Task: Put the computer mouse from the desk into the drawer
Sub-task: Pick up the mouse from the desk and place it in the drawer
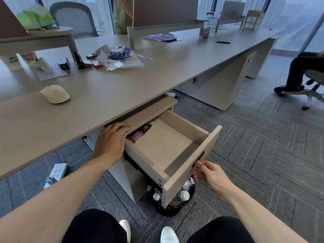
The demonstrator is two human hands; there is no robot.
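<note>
A cream computer mouse lies on the long beige desk, near its front edge at the left. Below the desk the top drawer of a pedestal stands pulled out, mostly bare inside, with a few snack packets at its back left. My left hand rests on the desk's front edge and the pedestal top, fingers curled over it. My right hand pinches the key in the lock on the drawer's front panel. Both hands are well away from the mouse.
Small boxes, a plastic bag and a second mouse lie at the back of the desk. A bin with bottles stands under the drawer. A power strip lies on the floor. A person sits in a chair at the right.
</note>
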